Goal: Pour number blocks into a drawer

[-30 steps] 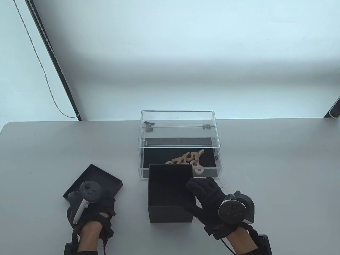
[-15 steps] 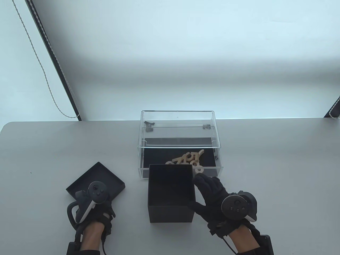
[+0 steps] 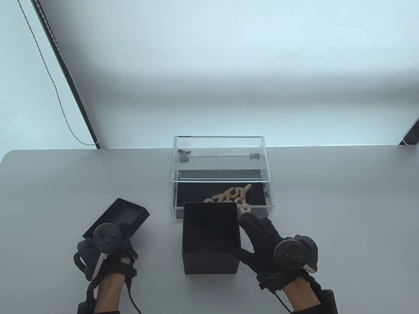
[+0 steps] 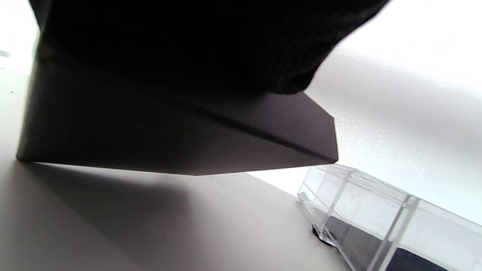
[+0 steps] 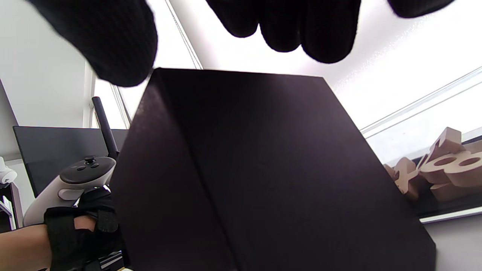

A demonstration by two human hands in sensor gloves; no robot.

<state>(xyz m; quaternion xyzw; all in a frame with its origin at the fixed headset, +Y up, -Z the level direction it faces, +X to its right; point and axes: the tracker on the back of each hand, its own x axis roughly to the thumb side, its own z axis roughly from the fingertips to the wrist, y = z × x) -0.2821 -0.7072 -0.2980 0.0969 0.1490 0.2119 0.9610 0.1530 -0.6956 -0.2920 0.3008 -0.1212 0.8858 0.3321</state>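
An open black box [image 3: 211,238] [image 5: 263,169] stands upright on the table just in front of the clear drawer case [image 3: 222,163] [image 4: 376,214]. Several wooden number blocks [image 3: 234,198] [image 5: 448,165] lie on the black floor of the pulled-out drawer. My right hand [image 3: 250,237] is beside the box's right wall, fingers [image 5: 301,30] straight and spread, gripping nothing. My left hand [image 3: 122,235] [image 4: 188,37] grips the black lid [image 3: 118,217] [image 4: 169,131] at its near edge, left of the box. The lid is tilted, and its far left corner seems to touch the table.
The grey table [image 3: 327,196] ends at a pale wall behind the case. A dark post with a beaded cord [image 3: 65,81] slants at the back left. Cables trail from both wrists at the near edge.
My right hand let go of the box's rim and drew back to its right side. My left hand turned and tilted the lid, and shifted slightly left.
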